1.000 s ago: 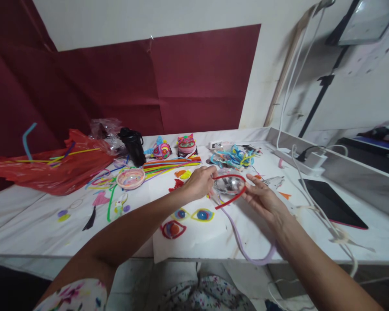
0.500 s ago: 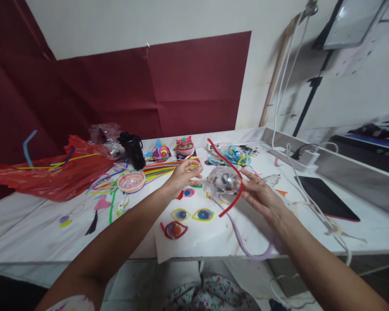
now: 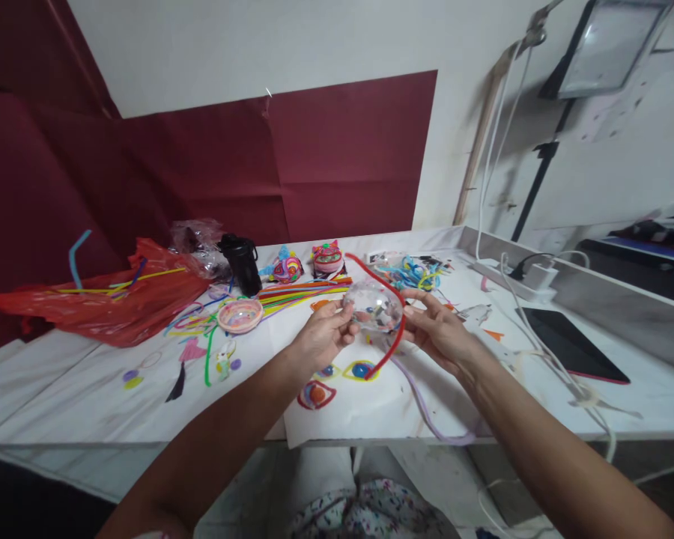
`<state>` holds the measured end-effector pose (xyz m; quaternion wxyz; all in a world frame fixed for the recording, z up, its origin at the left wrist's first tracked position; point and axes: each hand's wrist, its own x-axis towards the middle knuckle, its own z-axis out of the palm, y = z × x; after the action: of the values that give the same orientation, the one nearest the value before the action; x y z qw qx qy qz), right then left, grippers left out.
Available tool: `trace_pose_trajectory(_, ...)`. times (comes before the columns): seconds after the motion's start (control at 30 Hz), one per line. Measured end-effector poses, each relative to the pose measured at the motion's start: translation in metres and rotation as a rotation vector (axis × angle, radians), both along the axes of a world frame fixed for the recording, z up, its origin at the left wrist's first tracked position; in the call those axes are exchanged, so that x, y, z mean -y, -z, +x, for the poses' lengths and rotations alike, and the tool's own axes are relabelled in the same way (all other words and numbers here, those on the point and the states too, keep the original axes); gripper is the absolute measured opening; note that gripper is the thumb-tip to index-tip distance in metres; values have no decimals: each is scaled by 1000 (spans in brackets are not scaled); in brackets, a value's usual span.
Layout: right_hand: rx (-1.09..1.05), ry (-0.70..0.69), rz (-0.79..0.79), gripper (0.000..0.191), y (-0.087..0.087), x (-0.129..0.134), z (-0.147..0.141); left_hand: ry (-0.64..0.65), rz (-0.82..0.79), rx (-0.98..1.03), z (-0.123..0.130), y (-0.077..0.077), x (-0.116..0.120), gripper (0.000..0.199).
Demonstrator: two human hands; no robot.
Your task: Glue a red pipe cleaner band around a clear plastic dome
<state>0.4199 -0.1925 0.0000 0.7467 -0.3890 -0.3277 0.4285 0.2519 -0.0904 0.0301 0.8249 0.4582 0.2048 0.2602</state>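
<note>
A clear, rounded plastic piece (image 3: 374, 305) hangs above the table between my two hands. My left hand (image 3: 329, 329) grips its left edge between thumb and fingers. My right hand (image 3: 435, 326) pinches a curved red pipe cleaner (image 3: 394, 346) against the right edge of the clear piece. The red strip arcs along that edge, with both ends sticking out free. Below lies white paper (image 3: 337, 415) with eye shapes, among them a red-rimmed one (image 3: 316, 394) and a yellow-rimmed one with a blue centre (image 3: 362, 370).
A round pink dish (image 3: 240, 315), coloured pipe cleaners (image 3: 297, 293), a black bottle (image 3: 241, 263) and a red bag (image 3: 146, 299) lie left and behind. Two decorated pieces stand at the back. On the right are a black tablet (image 3: 570, 344), cables and a power strip (image 3: 502, 278).
My left hand has moved right and taken hold of the clear piece's left edge. The clear piece and red strip have shifted slightly left. The camera view has shifted a little.
</note>
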Motion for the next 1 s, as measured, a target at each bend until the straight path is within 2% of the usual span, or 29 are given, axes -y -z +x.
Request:
trace_pose_trajectory(0.2, 27, 18, -47, 38, -1, -2, -5, -69, 14, 40, -6, 7, -1, 9)
trace_pose_trajectory(0.63, -36, 14, -103, 39, 8, -6, -11, -104, -13, 65, -18, 16, -5, 13)
trace_pose_trajectory(0.83, -17, 88, -179, 34, 19, -8, 2, -198, 78, 64, -28, 19, -21, 12)
trace_pose_trajectory(1.0, 16, 142, -232, 25, 27, -9, 12, -330, 88, 14, -45, 25, -42, 10)
